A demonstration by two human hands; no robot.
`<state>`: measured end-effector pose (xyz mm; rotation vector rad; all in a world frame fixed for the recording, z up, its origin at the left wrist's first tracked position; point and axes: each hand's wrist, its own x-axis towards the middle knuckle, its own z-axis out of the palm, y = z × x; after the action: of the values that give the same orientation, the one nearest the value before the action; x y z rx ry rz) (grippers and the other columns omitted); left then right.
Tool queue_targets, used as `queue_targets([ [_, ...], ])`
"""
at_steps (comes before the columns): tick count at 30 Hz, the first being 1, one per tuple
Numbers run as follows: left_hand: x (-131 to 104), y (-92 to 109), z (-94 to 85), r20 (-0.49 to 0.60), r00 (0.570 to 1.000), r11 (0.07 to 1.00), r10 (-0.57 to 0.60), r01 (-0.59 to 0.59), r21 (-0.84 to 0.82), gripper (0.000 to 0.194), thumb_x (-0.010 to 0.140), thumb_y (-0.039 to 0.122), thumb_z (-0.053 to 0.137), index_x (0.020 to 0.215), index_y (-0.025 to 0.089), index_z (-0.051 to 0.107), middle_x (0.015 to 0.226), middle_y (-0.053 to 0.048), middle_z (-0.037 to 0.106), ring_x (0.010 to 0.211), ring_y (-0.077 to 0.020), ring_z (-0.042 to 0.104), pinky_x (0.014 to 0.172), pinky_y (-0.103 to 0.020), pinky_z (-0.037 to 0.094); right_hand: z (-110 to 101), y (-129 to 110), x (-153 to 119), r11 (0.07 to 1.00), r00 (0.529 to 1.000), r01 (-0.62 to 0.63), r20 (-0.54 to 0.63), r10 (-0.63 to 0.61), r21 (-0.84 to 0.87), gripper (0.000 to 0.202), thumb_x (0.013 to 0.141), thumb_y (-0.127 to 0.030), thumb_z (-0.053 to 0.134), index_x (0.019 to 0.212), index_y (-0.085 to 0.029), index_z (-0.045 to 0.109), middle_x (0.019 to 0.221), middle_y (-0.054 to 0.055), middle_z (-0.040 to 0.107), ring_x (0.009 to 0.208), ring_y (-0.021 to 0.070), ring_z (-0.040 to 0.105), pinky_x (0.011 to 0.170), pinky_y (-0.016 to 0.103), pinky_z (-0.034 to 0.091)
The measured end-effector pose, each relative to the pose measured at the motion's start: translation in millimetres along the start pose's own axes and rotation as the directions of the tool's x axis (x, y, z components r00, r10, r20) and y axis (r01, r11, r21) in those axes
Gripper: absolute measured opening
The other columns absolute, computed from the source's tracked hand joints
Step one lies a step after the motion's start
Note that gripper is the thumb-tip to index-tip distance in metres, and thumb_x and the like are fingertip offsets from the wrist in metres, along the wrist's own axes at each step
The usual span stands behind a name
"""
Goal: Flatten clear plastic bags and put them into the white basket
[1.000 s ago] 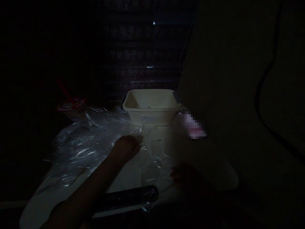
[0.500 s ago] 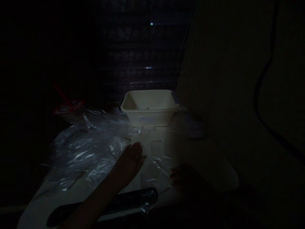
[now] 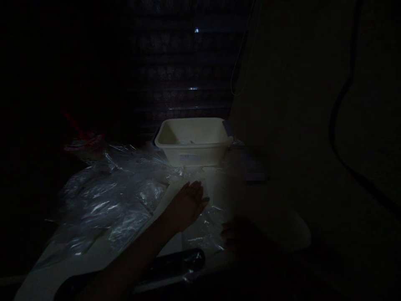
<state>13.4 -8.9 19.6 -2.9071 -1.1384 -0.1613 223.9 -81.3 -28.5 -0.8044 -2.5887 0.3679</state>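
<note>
My left hand point(image 3: 189, 205) lies palm down over the middle of the pale table, fingers stretched forward and fairly flat. Beneath and beside it is a piece of clear plastic film point(image 3: 205, 238). In deep shadow to the right, my right hand point(image 3: 236, 234) rests at the film's right edge; only its outstretched fingertips show faintly. Left of my left hand spreads a large crumpled clear plastic sheet or bag point(image 3: 103, 200). Under my left forearm, near the front edge, lies a long dark rounded object point(image 3: 175, 263) whose kind I cannot make out.
A cream plastic tub point(image 3: 197, 152) with a small label stands at the back of the table point(image 3: 78, 263). Behind the plastic at left is a cup point(image 3: 84, 144) with a red straw. A dark cable point(image 3: 335, 125) hangs on the right. The room is very dim.
My left hand has moved right and slightly forward, onto the area left of the film. My right hand stays almost where it was. The view has shifted slightly.
</note>
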Motion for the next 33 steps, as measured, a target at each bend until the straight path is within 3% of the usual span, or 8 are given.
queue_targets([
  [7,11,-6,-5.9,-0.063,0.995,0.997,-0.071,0.072,0.012,0.034,0.084,0.029,0.028,0.104,0.011,0.049,0.112,-0.013,0.049,0.105,-0.0224,0.042,0.089,-0.041,0.028,2,-2,1,1.0,1.0,-0.001,-0.017,0.001,0.013,0.034,0.085,-0.035,0.024,0.085,-0.027,0.057,0.095,-0.004,0.061,0.1,0.0094,0.047,0.088,0.032,0.032],
  [10,15,3,-12.4,-0.09,0.992,0.993,0.084,-0.09,-0.071,0.03,0.083,0.024,0.03,0.103,0.014,0.05,0.111,-0.009,0.051,0.104,-0.0185,0.042,0.09,-0.034,0.029,3,-5,4,1.0,1.0,-0.007,-0.026,0.007,0.006,0.036,0.086,-0.034,0.022,0.084,-0.025,0.057,0.094,-0.004,0.061,0.1,0.0094,0.047,0.088,0.031,0.032],
  [14,23,15,-9.5,-0.087,0.954,0.946,0.287,-0.296,-0.128,0.028,0.083,0.02,0.031,0.099,0.013,0.052,0.106,-0.007,0.053,0.103,-0.0164,0.043,0.091,-0.031,0.027,-1,-5,6,0.999,0.999,0.034,-0.005,-0.034,-0.032,0.03,0.085,-0.033,0.027,0.085,-0.026,0.056,0.093,-0.004,0.062,0.099,0.0082,0.048,0.086,0.028,0.033],
  [21,48,15,4.9,-0.095,0.972,0.968,0.215,-0.225,-0.108,0.031,0.084,0.024,0.029,0.1,0.009,0.051,0.106,-0.012,0.054,0.102,-0.0209,0.044,0.088,-0.038,0.029,-2,-3,6,0.996,0.997,0.067,0.041,-0.065,-0.057,0.025,0.083,-0.034,0.032,0.085,-0.025,0.056,0.096,-0.003,0.061,0.099,0.0098,0.047,0.087,0.03,0.031],
  [25,52,8,-2.6,-0.112,0.98,0.976,0.163,-0.177,-0.129,0.032,0.083,0.024,0.03,0.108,0.01,0.045,0.117,-0.012,0.046,0.109,-0.0212,0.038,0.09,-0.04,0.029,4,-6,4,0.999,0.999,-0.013,-0.05,0.011,-0.033,0.03,0.085,-0.034,0.028,0.08,-0.026,0.056,0.093,-0.005,0.061,0.099,0.0105,0.046,0.089,0.033,0.027],
  [28,23,0,-18.1,-0.188,0.981,0.963,0.053,-0.1,-0.251,0.038,0.083,0.019,0.03,0.12,0.014,0.032,0.127,-0.009,0.034,0.115,-0.0179,0.03,0.092,-0.036,0.028,0,-8,6,1.0,0.999,0.013,-0.04,-0.014,-0.024,0.033,0.085,-0.034,0.025,0.079,-0.024,0.056,0.093,-0.003,0.061,0.098,0.0112,0.047,0.088,0.034,0.027],
  [31,-37,2,-31.9,-0.167,0.984,0.925,-0.066,-0.002,-0.379,0.039,0.082,0.014,0.027,0.12,0.021,0.032,0.129,-0.004,0.031,0.116,-0.0162,0.029,0.093,-0.036,0.029,-8,-7,8,0.997,0.996,0.08,-0.033,-0.079,0.01,0.033,0.085,-0.035,0.024,0.086,-0.023,0.054,0.097,-0.001,0.06,0.1,0.0111,0.046,0.087,0.033,0.026],
  [33,-80,11,-35.3,-0.152,0.986,0.916,-0.071,0.004,-0.402,0.042,0.081,0.011,0.025,0.121,0.02,0.03,0.13,-0.004,0.029,0.117,-0.0174,0.027,0.092,-0.035,0.032,-10,-6,8,0.995,0.995,0.087,-0.053,-0.085,0.05,0.033,0.086,-0.034,0.024,0.088,-0.022,0.054,0.095,-0.001,0.061,0.1,0.0102,0.046,0.087,0.031,0.026],
])
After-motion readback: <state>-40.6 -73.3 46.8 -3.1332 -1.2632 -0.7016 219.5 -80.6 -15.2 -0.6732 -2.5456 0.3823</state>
